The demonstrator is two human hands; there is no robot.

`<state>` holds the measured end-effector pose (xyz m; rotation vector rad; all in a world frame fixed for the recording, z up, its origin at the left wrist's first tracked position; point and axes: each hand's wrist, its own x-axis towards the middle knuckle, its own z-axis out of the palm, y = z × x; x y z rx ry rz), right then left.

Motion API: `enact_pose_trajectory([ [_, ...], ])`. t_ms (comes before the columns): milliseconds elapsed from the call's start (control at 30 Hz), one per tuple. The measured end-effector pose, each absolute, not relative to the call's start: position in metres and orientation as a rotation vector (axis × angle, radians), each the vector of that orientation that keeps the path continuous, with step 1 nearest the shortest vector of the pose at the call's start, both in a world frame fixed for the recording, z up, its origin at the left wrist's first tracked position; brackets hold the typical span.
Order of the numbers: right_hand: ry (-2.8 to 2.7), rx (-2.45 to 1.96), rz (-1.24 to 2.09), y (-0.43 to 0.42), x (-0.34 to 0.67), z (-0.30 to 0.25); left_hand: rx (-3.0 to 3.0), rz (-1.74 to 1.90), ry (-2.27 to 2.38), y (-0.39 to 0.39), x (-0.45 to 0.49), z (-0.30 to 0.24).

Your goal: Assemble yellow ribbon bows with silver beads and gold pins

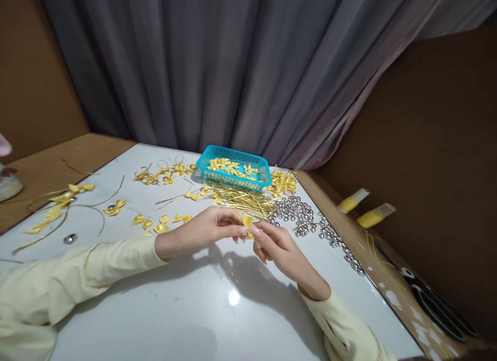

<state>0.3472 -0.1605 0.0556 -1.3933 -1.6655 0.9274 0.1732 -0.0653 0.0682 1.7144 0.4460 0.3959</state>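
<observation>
Both of my hands meet over the middle of the white table (186, 314). My left hand (205, 229) and my right hand (274, 244) pinch the same small yellow ribbon bow (246, 222) between their fingertips. Just beyond them lies a bundle of thin gold wires (240, 199). A heap of silver beads (297, 212) lies to the right of the hands. Behind the wires stands a blue plastic basket (233, 181) with several yellow bows in it.
More yellow bows (161, 224) and bent wire stems (58, 208) are scattered over the left of the table. Two yellow glue sticks (367, 208) and black scissors (435, 304) lie on the brown ledge at right. Grey curtain hangs behind.
</observation>
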Motion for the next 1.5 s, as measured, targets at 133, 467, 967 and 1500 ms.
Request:
enact_pose_trajectory([
  [133, -1.677, -1.392, 0.945, -0.160, 0.345, 0.053, 1.712, 0.390, 0.433, -0.067, 0.174, 0.064],
  [467, -1.554, -1.492, 0.735, -0.156, 0.331, 0.043, 2.128, 1.093, 0.535, -0.070, 0.175, 0.038],
  [967, -1.756, -1.440, 0.453, -0.162, 0.326, 0.043, 1.678, 0.542, 0.491, -0.079, 0.171, 0.051],
  [1500, -1.924, -1.510, 0.288, -0.169, 0.319, 0.041, 1.536, 0.565, 0.669, -0.079, 0.178, 0.055],
])
